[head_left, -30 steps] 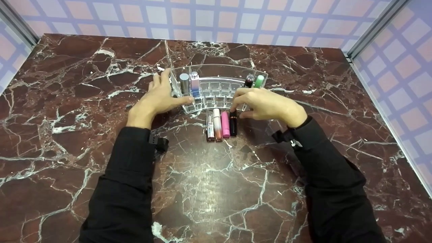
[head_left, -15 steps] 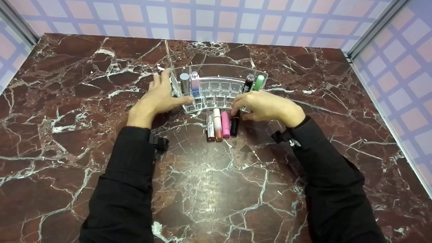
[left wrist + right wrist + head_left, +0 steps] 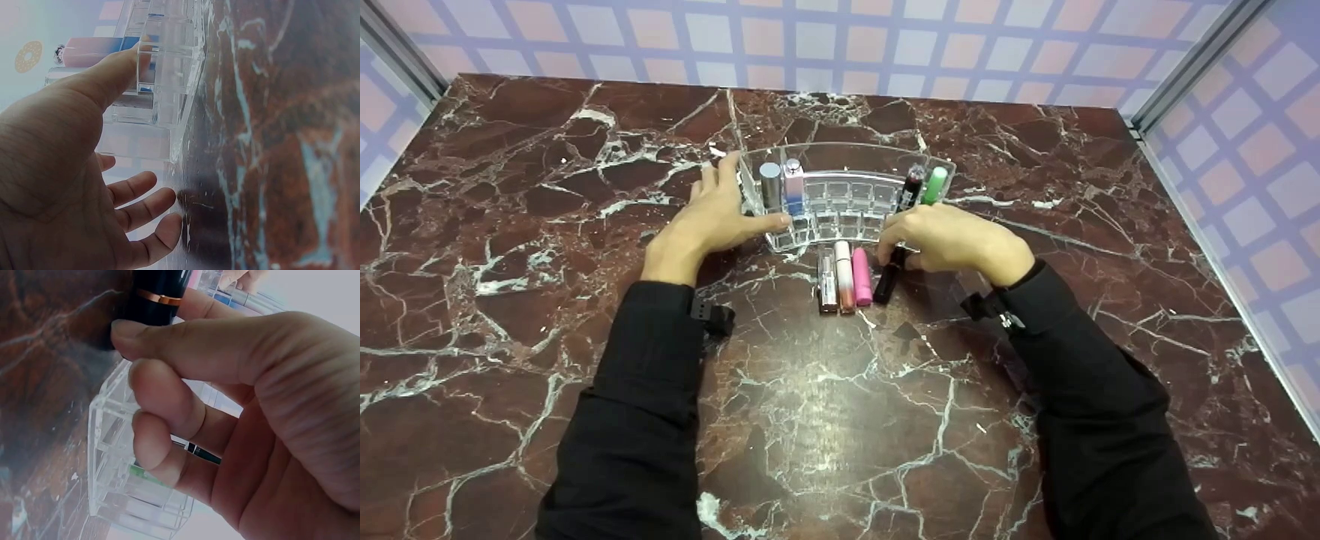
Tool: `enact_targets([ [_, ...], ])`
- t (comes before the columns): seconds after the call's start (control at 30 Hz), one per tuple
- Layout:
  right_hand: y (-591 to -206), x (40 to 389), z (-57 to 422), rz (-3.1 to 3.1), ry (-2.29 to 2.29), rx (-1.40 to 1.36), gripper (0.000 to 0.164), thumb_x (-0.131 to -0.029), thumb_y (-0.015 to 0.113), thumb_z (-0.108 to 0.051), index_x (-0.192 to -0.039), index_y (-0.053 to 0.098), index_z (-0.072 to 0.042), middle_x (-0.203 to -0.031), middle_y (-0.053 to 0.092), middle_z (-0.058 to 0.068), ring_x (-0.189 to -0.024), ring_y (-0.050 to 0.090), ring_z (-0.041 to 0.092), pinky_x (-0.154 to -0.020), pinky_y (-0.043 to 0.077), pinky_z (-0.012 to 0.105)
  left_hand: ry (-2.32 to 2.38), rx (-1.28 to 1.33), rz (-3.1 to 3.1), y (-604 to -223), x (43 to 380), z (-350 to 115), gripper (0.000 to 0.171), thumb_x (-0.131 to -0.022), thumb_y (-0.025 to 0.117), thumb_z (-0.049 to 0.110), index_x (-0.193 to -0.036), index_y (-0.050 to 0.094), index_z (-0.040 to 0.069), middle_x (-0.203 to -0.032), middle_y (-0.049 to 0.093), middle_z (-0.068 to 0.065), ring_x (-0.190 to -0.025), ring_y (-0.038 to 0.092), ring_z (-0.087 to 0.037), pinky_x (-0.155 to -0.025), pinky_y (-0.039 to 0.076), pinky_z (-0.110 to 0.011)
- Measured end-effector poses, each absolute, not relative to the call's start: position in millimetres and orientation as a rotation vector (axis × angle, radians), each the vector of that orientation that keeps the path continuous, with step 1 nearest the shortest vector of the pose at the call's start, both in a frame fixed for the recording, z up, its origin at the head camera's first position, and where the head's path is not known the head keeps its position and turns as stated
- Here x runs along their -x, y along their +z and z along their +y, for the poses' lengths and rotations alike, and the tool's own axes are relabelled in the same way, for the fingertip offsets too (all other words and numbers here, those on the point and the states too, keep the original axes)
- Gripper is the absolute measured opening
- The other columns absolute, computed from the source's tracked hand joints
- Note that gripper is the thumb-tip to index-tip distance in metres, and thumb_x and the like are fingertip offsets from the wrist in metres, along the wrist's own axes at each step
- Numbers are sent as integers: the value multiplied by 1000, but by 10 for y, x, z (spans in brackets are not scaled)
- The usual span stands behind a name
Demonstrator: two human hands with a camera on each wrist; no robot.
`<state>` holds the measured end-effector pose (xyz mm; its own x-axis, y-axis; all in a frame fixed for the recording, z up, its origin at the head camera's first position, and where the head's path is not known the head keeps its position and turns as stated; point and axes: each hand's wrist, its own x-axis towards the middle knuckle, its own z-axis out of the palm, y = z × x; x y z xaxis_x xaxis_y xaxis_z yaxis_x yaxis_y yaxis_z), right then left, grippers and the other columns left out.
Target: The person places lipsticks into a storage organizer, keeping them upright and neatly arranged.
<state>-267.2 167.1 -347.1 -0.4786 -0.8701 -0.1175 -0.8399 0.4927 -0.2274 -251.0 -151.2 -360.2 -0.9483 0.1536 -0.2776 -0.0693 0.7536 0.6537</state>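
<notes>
My right hand (image 3: 956,236) pinches a black lipstick tube (image 3: 890,279) between thumb and finger. Its copper-coloured band shows in the right wrist view, where the black tube (image 3: 157,298) tilts away from the table. A clear tiered lipstick organizer (image 3: 851,191) stands just beyond. At its left end, my left hand (image 3: 705,221) rests with the thumb straight on the front tier and fingers spread along the side. Left of the black tube lie a pink tube (image 3: 861,276), a white-and-orange tube (image 3: 844,276) and a clear tube with a dark base (image 3: 828,281).
In the organizer's back row stand a silver tube (image 3: 770,186) and a pink-and-blue one (image 3: 793,184) at left. A dark red tube (image 3: 911,186) and a green-capped one (image 3: 936,184) are at right. Checked panels (image 3: 825,45) enclose the marble-patterned table (image 3: 825,420).
The black lipstick, upright in the row a second ago, has shifted right and slants, apart from the pink tube. My right hand has moved slightly right and nearer; the left hand stays still.
</notes>
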Motion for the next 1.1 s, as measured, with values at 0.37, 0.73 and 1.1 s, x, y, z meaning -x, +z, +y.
enact_targets([
  [0.37,-3426,2640,1659,2543,-136,1396,35,-80,78,5,-109,77,-16,-117,72,5,-109,67,27,-95,52,48,1006,-50,2631,-3594,2502,-1504,124,-84,71,64,-159,-20,25,-157,-31,-22,-148,-20,-42,-112,-6,-67],
  [0.73,-3423,2648,1667,2524,-131,1409,34,-81,78,5,-108,78,-15,-117,71,5,-107,67,26,-95,52,47,991,-59,2636,-3599,2510,-1512,124,-84,71,64,-159,-20,25,-158,-30,-23,-148,-19,-42,-113,-5,-67],
  [1.1,-3430,2647,1679,2530,-158,1411,34,-81,79,5,-109,78,-14,-115,72,5,-104,68,25,-94,53,45,992,-63,2635,-3609,2510,-1520,124,-84,70,66,-158,-22,26,-158,-29,-23,-148,-20,-39,-112,-6,-68],
])
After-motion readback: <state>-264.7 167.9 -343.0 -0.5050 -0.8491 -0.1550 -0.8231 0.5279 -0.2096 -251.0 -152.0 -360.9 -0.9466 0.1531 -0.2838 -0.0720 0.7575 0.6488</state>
